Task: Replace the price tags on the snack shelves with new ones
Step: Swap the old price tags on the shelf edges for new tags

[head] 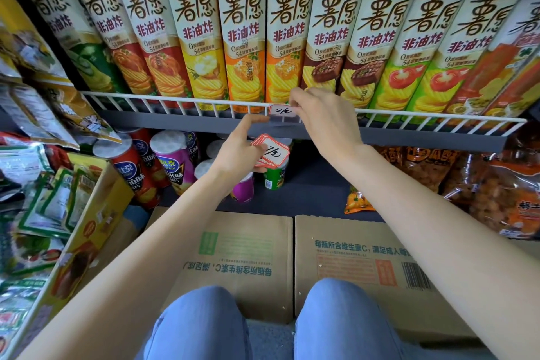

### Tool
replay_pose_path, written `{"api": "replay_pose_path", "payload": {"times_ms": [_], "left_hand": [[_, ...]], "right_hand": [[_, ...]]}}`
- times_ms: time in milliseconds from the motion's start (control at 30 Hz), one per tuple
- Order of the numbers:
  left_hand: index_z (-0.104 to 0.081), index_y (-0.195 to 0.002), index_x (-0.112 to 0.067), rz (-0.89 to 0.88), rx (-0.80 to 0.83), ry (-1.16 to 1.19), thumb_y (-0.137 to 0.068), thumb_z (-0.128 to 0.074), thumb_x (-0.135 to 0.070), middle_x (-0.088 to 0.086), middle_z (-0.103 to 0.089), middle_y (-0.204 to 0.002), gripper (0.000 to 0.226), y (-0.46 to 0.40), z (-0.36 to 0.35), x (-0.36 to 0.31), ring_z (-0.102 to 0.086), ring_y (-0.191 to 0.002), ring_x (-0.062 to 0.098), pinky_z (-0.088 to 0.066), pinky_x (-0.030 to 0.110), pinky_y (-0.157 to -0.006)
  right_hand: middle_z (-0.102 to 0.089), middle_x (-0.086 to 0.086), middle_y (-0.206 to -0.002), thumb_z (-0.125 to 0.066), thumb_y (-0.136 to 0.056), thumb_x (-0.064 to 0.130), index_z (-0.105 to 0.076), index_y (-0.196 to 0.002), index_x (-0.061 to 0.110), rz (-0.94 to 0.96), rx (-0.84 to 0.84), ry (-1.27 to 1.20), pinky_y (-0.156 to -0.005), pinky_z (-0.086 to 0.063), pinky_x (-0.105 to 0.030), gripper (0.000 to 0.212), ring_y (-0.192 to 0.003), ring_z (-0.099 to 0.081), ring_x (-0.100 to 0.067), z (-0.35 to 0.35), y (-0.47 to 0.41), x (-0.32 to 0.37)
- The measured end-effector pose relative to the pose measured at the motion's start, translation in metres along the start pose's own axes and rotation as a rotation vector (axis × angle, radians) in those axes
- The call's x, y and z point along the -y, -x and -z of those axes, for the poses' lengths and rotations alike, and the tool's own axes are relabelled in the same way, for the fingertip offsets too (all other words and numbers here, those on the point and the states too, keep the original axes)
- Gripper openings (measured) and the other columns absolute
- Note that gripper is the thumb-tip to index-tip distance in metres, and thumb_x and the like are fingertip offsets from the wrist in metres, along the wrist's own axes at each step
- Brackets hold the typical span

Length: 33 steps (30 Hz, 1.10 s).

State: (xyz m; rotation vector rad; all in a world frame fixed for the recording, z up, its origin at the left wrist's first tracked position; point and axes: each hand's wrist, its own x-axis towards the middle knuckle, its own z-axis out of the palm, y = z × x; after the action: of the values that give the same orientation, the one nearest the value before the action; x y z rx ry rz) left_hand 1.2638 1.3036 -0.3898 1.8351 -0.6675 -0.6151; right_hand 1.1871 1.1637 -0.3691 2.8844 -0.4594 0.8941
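Fingertips (293, 103) of the right hand (321, 120) pinch the upper right edge of the price tag (283, 111) on the wire rail (175, 99), its long axis along the rail; left hand (244, 152), just below, clutches spare tags (271, 152), forefinger touching the tag's left end.

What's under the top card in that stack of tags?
More red-bordered tags, fanned beneath the top tag in the left hand. Only their edges show, so their written prices are covered.
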Motion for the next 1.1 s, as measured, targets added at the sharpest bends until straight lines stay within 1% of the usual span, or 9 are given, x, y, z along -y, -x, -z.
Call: {"api": "replay_pose_path", "payload": {"times_ms": [133,267,400,500,633,767,900,1000,1100], "left_hand": [[-0.045,-0.125,-0.029,-0.007,-0.008,-0.007,-0.093,-0.047,-0.004,0.004,-0.060,-0.071,0.041,-0.001,-0.001,-0.002,-0.063,-0.065,0.008,-0.054,0.018,-0.052],[-0.045,-0.125,-0.030,-0.016,-0.004,-0.003,-0.093,-0.047,-0.004,0.002,-0.060,-0.069,0.041,0.002,-0.001,-0.002,-0.062,-0.063,0.005,-0.053,0.017,-0.052],[-0.044,-0.125,-0.030,-0.016,-0.008,0.000,-0.093,-0.047,-0.004,0.002,-0.061,-0.071,0.041,0.000,0.000,-0.001,-0.062,-0.063,0.005,-0.053,0.017,-0.051],[-0.044,-0.126,-0.030,-0.015,-0.007,-0.001,-0.093,-0.048,-0.005,0.003,-0.063,-0.075,0.041,-0.002,0.000,0.000,-0.064,-0.067,0.006,-0.054,0.019,-0.052],[-0.042,-0.127,-0.031,-0.020,-0.008,-0.009,-0.093,-0.048,-0.006,0.003,-0.064,-0.077,0.042,-0.003,-0.001,0.001,-0.065,-0.070,0.008,-0.056,0.022,-0.056],[-0.042,-0.128,-0.031,-0.015,-0.011,-0.024,-0.094,-0.049,-0.006,0.002,-0.064,-0.077,0.043,-0.004,0.000,0.001,-0.065,-0.071,0.008,-0.058,0.026,-0.061],[-0.042,-0.127,-0.030,-0.012,-0.013,-0.023,-0.093,-0.048,-0.006,0.004,-0.064,-0.078,0.042,-0.005,-0.001,0.000,-0.067,-0.074,0.011,-0.058,0.026,-0.061],[-0.043,-0.125,-0.031,-0.010,-0.023,-0.042,-0.093,-0.049,-0.007,0.006,-0.066,-0.080,0.041,-0.007,0.000,0.000,-0.069,-0.080,0.015,-0.060,0.037,-0.071],[-0.044,-0.124,-0.030,-0.021,-0.017,-0.035,-0.093,-0.048,-0.007,0.003,-0.065,-0.075,0.039,-0.006,0.001,-0.001,-0.067,-0.073,0.012,-0.059,0.033,-0.066]], "right_hand": [[-0.056,-0.005,-0.066,-0.070,-0.060,-0.009,-0.064,-0.078,0.010,0.054,0.010,0.122,-0.041,-0.018,-0.016,0.027,-0.067,-0.056,-0.025,0.003,0.005,0.004],[-0.056,-0.007,-0.067,-0.069,-0.055,-0.014,-0.065,-0.083,0.007,0.058,0.001,0.195,-0.040,-0.019,-0.020,0.036,-0.069,-0.056,-0.027,0.006,0.009,0.007],[-0.052,-0.009,-0.064,-0.064,-0.053,-0.016,-0.064,-0.089,0.006,0.032,-0.022,0.209,-0.044,-0.008,-0.015,0.042,-0.066,-0.054,-0.027,0.006,0.009,0.008],[-0.052,-0.008,-0.063,-0.065,-0.056,-0.014,-0.064,-0.084,0.008,0.032,-0.029,0.214,-0.042,-0.014,-0.017,0.036,-0.064,-0.054,-0.026,0.004,0.010,0.007],[-0.055,-0.007,-0.065,-0.069,-0.058,-0.011,-0.066,-0.088,0.008,0.022,-0.082,0.206,-0.043,-0.021,-0.020,0.036,-0.063,-0.057,-0.026,0.001,0.014,0.005],[-0.059,-0.007,-0.071,-0.071,-0.064,-0.005,-0.067,-0.092,0.011,-0.084,-0.078,0.119,-0.040,-0.027,-0.021,0.033,-0.062,-0.059,-0.027,-0.006,0.015,0.007],[-0.066,-0.003,-0.095,-0.055,-0.091,0.014,-0.067,-0.105,0.022,-0.247,-0.066,-0.083,-0.052,-0.044,-0.030,0.020,-0.080,-0.063,-0.028,-0.005,0.016,0.009],[-0.066,0.003,-0.109,-0.049,-0.095,0.021,-0.067,-0.108,0.030,-0.362,-0.073,-0.205,-0.061,-0.044,-0.030,0.024,-0.094,-0.062,-0.022,-0.003,0.015,0.010],[-0.067,0.007,-0.110,-0.050,-0.094,0.019,-0.069,-0.106,0.032,-0.433,-0.091,-0.262,-0.062,-0.040,-0.025,0.025,-0.098,-0.061,-0.019,-0.004,0.014,0.012]]}}
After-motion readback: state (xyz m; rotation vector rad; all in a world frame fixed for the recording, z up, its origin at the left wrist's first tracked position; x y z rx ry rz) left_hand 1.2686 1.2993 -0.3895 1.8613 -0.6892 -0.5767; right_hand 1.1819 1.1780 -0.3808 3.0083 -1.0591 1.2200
